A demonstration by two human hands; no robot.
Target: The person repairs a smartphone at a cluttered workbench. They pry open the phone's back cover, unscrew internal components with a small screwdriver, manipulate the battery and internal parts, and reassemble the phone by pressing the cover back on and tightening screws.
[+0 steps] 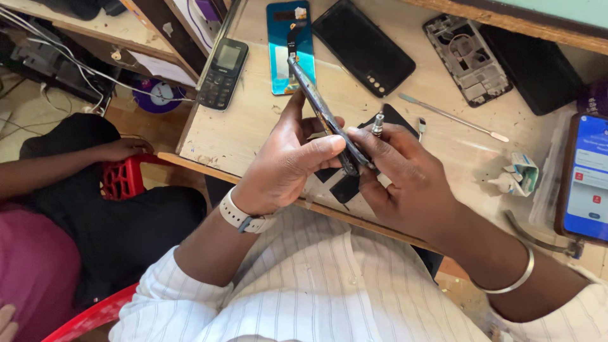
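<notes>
- Far left of the wooden bench (253, 126): another person's hand (123, 149) on a red stool, body cut off by frame.
- Keypad phone (221, 73) at bench's left edge.
- Left hand (285, 164) clamps the edge-on phone (326, 117) above bench's near edge.
- Right hand (405, 177) pinches its lower end, also grips a small screwdriver (378, 123); tip hidden.
- Bench's right: lit phone (586, 177), cropped.

A teal back cover (282, 50), black keypad phone (221, 73), seemingly dark-edged held phone (323, 114), white striped shirt (316, 285).
</notes>
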